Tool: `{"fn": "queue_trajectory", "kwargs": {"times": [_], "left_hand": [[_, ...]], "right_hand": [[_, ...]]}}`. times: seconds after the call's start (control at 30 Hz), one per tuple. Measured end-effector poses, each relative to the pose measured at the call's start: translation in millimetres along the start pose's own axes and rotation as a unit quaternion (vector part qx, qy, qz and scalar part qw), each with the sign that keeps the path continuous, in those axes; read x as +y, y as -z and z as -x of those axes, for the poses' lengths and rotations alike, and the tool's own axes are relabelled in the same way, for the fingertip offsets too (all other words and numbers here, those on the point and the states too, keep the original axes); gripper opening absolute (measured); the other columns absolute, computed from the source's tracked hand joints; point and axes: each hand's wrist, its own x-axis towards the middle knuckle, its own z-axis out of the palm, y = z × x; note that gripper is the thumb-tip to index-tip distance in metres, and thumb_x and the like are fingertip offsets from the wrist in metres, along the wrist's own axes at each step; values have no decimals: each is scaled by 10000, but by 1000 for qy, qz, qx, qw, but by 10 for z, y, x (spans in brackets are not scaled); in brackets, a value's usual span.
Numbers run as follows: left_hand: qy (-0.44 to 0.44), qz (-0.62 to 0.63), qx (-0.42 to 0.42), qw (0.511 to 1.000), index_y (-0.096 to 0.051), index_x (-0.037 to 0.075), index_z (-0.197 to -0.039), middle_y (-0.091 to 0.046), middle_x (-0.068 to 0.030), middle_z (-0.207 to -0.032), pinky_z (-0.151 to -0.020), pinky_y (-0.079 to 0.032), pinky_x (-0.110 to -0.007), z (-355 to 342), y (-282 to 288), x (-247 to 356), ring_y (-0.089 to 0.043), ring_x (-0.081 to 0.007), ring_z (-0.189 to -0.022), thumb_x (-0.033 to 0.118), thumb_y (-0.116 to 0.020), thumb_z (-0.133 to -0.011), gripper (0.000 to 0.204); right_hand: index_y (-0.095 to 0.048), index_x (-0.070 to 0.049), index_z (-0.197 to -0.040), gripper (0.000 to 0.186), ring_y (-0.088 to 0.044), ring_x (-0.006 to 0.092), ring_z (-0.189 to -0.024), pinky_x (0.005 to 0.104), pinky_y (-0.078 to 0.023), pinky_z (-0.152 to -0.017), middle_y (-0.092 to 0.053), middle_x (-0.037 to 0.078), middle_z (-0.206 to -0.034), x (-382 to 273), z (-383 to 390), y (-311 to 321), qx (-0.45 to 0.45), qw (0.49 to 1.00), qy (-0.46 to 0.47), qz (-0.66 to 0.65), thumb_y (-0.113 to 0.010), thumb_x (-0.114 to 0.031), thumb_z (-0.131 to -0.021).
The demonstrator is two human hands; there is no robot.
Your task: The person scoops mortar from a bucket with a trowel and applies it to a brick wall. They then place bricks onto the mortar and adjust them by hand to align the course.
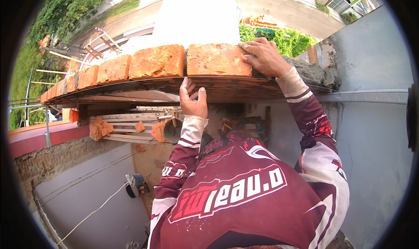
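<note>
An orange brick (pixel 218 59) lies at the right end of a curving row of bricks atop a wall. My right hand (pixel 267 58) grips its right end, fingers over the top edge and thumb on the near face. My left hand (pixel 193 100) is raised just below the joint on the brick's left, fingers bent and thumb apart, holding nothing. Its fingertips come close to a thin string line (pixel 273 79) stretched along the near edge of the row; whether they touch it I cannot tell. Beside that joint sits another orange brick (pixel 157 61).
Rough grey mortar (pixel 312 73) covers the wall top right of the brick, up to a grey plastered wall (pixel 375 131). Below on the left stand wooden planks (pixel 126 129) bearing broken brick pieces (pixel 101 127). A white cable (pixel 94 213) hangs lower left. Beyond the row lies a street.
</note>
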Motion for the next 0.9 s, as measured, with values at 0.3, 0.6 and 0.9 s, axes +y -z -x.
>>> {"fn": "queue_trajectory", "kwargs": {"times": [0.3,0.6,0.9], "left_hand": [[-63,-76,44,994,-502,-40,-1437,-531,-178,-1388,-893,-579,-340,-100,-23,-64,-602,-265,-1193,26,-687,-893,578],[-84,-103,48,990,-475,-59,-1443,-556,-162,-1366,-962,-548,-336,-98,-38,-106,-606,-232,-1175,-1,-673,-908,573],[-24,20,40,999,-479,-38,-1453,-556,-176,-1332,-921,-557,-341,-44,-92,-81,-620,-244,-1158,13,-664,-900,586]], "right_hand": [[-634,-114,-1332,407,-571,274,-1236,467,-405,-1018,-670,102,-1238,-652,-974,315,265,937,217,-59,-637,-337,-992],[-380,-193,-1543,541,-452,365,-1365,594,-261,-1164,-463,164,-1471,-914,-1276,-462,177,949,259,-29,-527,-315,-1037],[-414,-160,-1513,507,-465,359,-1351,575,-265,-1168,-475,172,-1465,-949,-1302,-648,160,946,282,-23,-526,-327,-1048]]}}
